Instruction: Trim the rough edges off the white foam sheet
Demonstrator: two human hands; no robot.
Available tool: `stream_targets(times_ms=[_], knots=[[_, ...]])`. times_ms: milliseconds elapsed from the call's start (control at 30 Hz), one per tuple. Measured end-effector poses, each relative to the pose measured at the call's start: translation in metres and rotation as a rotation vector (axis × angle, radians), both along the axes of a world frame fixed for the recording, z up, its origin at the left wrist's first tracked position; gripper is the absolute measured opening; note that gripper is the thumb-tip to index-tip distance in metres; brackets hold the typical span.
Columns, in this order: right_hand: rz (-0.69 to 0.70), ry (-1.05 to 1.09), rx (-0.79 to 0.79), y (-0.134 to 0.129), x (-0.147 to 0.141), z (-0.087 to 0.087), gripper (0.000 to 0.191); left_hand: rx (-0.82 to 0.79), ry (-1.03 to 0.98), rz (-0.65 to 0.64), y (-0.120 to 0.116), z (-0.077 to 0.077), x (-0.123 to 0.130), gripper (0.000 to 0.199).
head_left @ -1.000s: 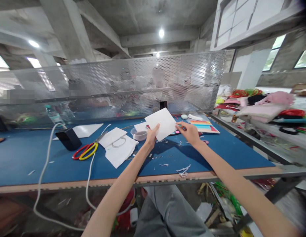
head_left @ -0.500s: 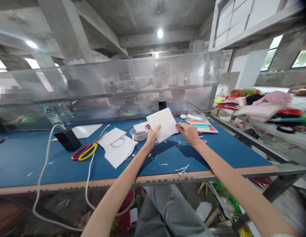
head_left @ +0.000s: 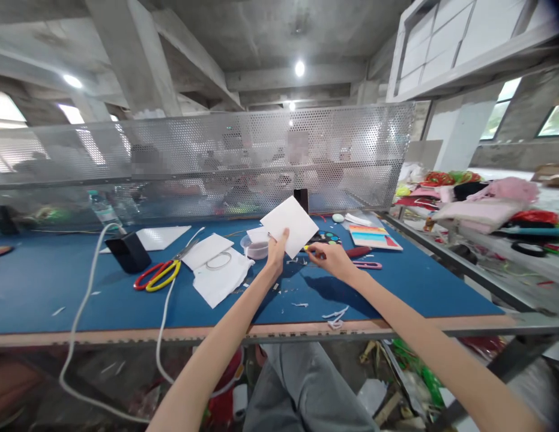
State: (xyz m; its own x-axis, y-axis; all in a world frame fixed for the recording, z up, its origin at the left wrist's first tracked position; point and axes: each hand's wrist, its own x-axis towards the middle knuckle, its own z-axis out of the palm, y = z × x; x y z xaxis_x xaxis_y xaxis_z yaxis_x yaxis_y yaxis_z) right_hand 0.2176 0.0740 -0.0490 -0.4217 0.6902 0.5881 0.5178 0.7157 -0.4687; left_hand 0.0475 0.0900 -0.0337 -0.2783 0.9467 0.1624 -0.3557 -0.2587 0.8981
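Observation:
My left hand [head_left: 276, 252] grips a plain white square card [head_left: 292, 223] by its lower edge, thumb on the face and fingers behind. The card is tilted, one corner pointing up, above the table. Close to its lower right side is my right hand [head_left: 334, 259], thumb and fingers pinched together; whatever they hold, if anything, is too small to make out. Behind that hand lies a dark palette [head_left: 331, 237] with coloured rounds. A dark red tool handle [head_left: 359, 252] and a pink-handled tool [head_left: 367, 265] lie just right of it.
On the blue table [head_left: 418, 288] are scissors [head_left: 158, 276] with red and yellow handles, white sheets [head_left: 218, 282], a plastic bowl [head_left: 256, 248], a black box [head_left: 128, 252], a painted board [head_left: 374, 236] and paper scraps [head_left: 337, 315]. A perforated metal screen [head_left: 261, 138] stands behind.
The card has turned in my left hand and moved slightly left. My right hand has come away from its right edge, lower and to the left, uncovering the palette and the tools.

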Motion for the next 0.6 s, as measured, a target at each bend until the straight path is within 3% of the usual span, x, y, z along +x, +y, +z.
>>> stream_targets(times_ms=[100,233,300,367,467,600], knots=[[0.298,0.035,-0.403,-0.010,-0.007,0.004,0.033,-0.039,-0.073,0.012,0.000,0.003,-0.002,0.029],[0.670,-0.162,-0.916,-0.020,0.001,0.019,0.040,-0.057,-0.154,-0.050,0.000,0.004,-0.003,0.037],[0.871,-0.263,-1.025,-0.022,0.010,0.026,0.041,-0.055,-0.179,-0.092,0.001,0.003,-0.004,0.040],[1.016,-0.289,-1.007,-0.022,0.015,0.030,0.042,-0.058,-0.192,-0.125,0.002,0.002,-0.004,0.042],[0.979,-0.119,-0.907,-0.019,0.016,0.030,0.041,-0.066,-0.195,-0.154,0.002,0.002,-0.004,0.043],[0.649,0.010,-0.828,-0.016,0.013,0.029,0.040,-0.055,-0.178,-0.162,-0.002,0.003,-0.004,0.041]])
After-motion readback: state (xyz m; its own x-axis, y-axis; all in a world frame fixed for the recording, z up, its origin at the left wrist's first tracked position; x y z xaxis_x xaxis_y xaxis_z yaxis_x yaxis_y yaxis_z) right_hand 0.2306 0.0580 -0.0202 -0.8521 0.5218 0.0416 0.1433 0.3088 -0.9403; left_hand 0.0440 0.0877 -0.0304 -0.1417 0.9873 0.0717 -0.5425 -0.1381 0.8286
